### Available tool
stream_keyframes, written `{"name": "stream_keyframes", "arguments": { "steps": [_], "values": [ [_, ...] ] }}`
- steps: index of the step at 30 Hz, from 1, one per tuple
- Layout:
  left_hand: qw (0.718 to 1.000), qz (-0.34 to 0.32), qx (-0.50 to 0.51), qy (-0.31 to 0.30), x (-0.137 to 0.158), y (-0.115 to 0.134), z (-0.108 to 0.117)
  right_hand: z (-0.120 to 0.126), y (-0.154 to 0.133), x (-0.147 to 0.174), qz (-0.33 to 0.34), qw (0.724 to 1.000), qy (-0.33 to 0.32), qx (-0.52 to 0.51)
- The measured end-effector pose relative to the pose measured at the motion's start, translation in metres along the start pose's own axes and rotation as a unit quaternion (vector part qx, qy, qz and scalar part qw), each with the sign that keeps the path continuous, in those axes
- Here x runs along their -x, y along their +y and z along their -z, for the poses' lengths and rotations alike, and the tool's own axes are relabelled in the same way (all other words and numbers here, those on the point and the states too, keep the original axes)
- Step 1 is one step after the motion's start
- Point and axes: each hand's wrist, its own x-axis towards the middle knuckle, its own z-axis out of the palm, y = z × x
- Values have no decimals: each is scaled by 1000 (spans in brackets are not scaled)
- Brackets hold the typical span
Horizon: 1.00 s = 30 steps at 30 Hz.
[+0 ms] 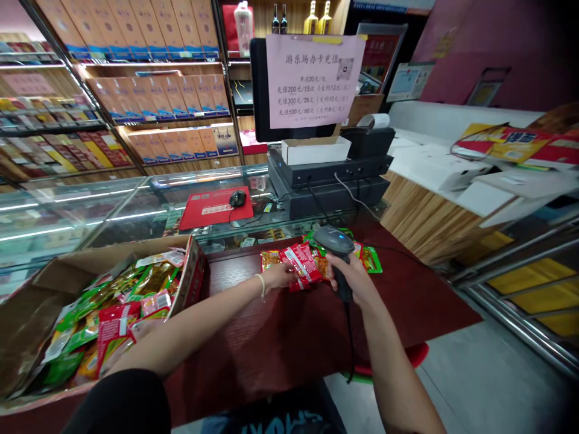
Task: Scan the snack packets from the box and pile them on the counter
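My right hand [353,277] is wrapped round the grip of a dark barcode scanner [335,241], which shows a small blue light on top. To its left, my left hand [278,277] has its fingers closed on the edge of a red snack packet [302,264]. Under and around that packet, several other red and green packets lie on the dark red table; a green-edged packet [371,259] sticks out right of the scanner. A cardboard box [192,271] full of similar packets stands at the left, partly behind my left forearm.
Behind the table are a cash register base [330,196], a monitor with a paper sign [312,84] and a white box [316,150]. A black mouse [237,199] rests on a red mouse pad [212,216] on the glass counter. Metal rails [520,328] run at the right.
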Motion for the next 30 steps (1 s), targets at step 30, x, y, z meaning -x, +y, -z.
{"name": "stream_keyframes", "arguments": {
  "steps": [30],
  "values": [
    [924,-102,-87,358,249,-77,247,-204,11,-13,-22,956,-285,71]
  ]
}}
